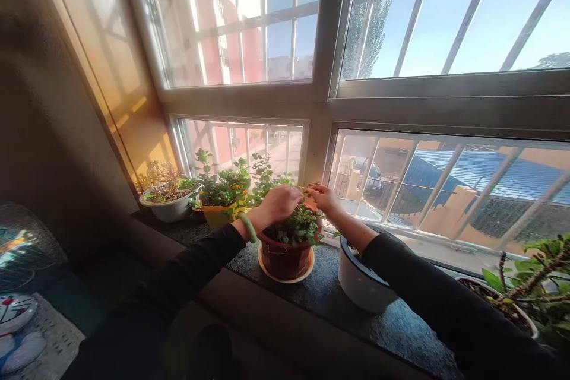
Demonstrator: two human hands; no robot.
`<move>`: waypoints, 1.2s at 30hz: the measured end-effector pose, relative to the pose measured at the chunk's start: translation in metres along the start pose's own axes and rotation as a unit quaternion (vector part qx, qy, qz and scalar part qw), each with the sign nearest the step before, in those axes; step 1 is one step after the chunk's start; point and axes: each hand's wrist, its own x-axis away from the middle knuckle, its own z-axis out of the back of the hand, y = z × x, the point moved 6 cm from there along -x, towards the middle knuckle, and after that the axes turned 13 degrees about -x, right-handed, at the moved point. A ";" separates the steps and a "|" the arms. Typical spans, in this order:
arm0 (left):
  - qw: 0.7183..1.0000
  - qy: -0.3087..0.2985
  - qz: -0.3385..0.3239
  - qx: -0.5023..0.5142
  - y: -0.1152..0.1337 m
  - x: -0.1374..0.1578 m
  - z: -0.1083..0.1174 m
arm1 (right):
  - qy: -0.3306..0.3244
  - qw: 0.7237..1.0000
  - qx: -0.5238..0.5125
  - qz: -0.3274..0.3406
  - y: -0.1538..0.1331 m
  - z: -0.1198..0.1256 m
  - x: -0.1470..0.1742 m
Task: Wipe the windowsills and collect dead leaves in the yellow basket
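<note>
A leafy green potted plant point(294, 228) grows in a reddish-brown pot point(285, 256) on a pale saucer point(288, 279). Over its top left is my left hand point(281, 205), fingers curled closed at the stems, a green bangle point(248, 227) on the wrist. What those fingers hold is hidden behind the hand. From the other side my right hand point(324, 198) pinches a thin plant sprig point(313, 187). Both sets of fingertips are close together above the pot's far rim.
On the dark stone sill point(323, 297) stand a white-grey pot point(363, 288) under my right forearm, a yellow pot point(218, 217) and a white bowl-shaped pot point(171, 208) to the left. Another plant point(541, 291) is at far right. A barred window point(320, 59) rises behind.
</note>
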 end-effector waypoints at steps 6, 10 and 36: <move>0.997 -0.008 0.075 0.025 0.003 -0.019 -0.016 | 0.014 0.995 0.096 0.037 -0.009 0.009 0.005; 0.989 -0.027 0.147 0.016 0.004 -0.032 -0.027 | 0.003 0.983 0.171 0.068 -0.018 0.010 0.008; 0.969 0.049 0.225 0.087 -0.004 -0.026 -0.043 | 0.032 0.978 0.203 0.045 -0.020 0.006 0.015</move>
